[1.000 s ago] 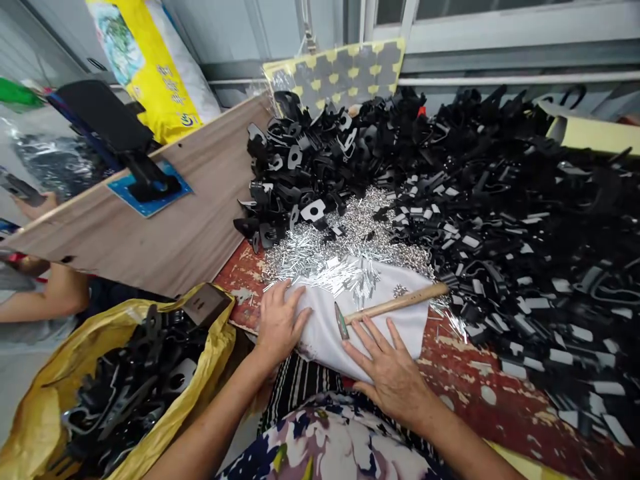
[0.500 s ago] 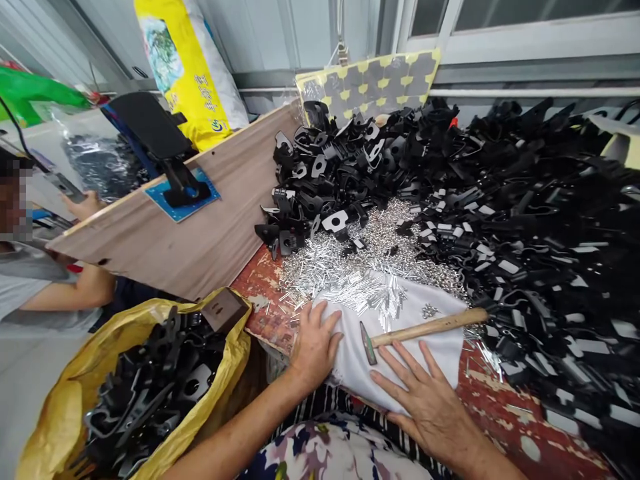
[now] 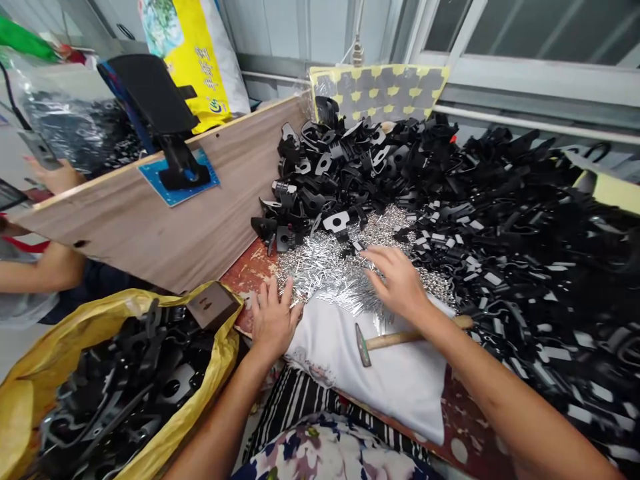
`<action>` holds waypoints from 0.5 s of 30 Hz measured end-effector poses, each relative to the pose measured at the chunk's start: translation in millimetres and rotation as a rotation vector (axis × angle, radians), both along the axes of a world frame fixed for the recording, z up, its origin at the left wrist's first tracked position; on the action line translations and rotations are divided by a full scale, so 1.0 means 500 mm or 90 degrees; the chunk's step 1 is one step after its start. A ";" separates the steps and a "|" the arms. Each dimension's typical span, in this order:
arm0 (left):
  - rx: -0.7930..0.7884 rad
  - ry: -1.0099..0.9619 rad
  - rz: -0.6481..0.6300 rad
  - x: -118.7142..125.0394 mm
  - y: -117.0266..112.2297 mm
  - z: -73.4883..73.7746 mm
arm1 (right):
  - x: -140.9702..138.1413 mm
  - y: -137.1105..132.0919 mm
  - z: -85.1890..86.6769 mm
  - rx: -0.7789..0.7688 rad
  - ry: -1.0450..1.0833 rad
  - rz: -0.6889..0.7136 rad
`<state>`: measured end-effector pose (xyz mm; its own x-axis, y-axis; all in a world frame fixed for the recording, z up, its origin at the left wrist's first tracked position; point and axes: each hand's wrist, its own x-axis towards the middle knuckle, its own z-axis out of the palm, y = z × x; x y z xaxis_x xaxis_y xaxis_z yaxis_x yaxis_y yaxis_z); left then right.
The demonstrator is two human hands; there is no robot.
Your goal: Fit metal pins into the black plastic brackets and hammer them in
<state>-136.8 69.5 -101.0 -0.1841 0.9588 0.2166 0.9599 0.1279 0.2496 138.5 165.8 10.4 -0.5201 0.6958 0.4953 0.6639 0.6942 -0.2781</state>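
Observation:
My left hand rests with its fingers spread at the left edge of the white cloth, beside the loose metal pins. Nothing is in it. My right hand reaches over the pin pile, fingers stretched out and slightly bent, with nothing visible in them. Below my right forearm, a small hammer with a wooden handle lies on the cloth. Small shiny metal parts are heaped behind the pins. Black plastic clip-like pieces pile up beyond them.
More black pieces cover the right side. At my left stands a yellow sack of black parts with a brown block on it. A wooden board carries a black device. Behind the board is another person's arm.
My right hand has lifted off the cloth and moved forward over the pins. My left hand has shifted left to the cloth's edge. The cloth's near right part now hangs lower.

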 end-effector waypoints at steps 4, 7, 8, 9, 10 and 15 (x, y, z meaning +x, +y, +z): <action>0.001 -0.080 -0.027 0.038 0.110 0.003 | -0.121 0.150 -0.012 -0.066 -0.032 -0.034; 0.009 -0.116 -0.047 0.043 0.166 0.031 | -0.156 0.203 -0.016 -0.134 -0.042 -0.019; 0.012 -0.120 -0.052 0.040 0.170 0.044 | -0.153 0.211 -0.012 -0.143 -0.035 -0.023; 0.024 -0.119 -0.050 0.035 0.166 0.058 | -0.144 0.212 -0.007 -0.143 -0.023 -0.035; 0.045 -0.117 -0.045 0.032 0.154 0.073 | -0.131 0.205 -0.001 -0.136 -0.008 -0.054; 0.196 -0.273 -0.142 0.049 0.028 0.125 | -0.094 0.021 0.005 -0.247 0.228 -0.009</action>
<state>-112.3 83.4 -38.3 -0.1176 0.8887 0.4431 0.7603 -0.2064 0.6159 91.4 176.4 12.6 -0.3541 0.8691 0.3454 0.4890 0.4869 -0.7237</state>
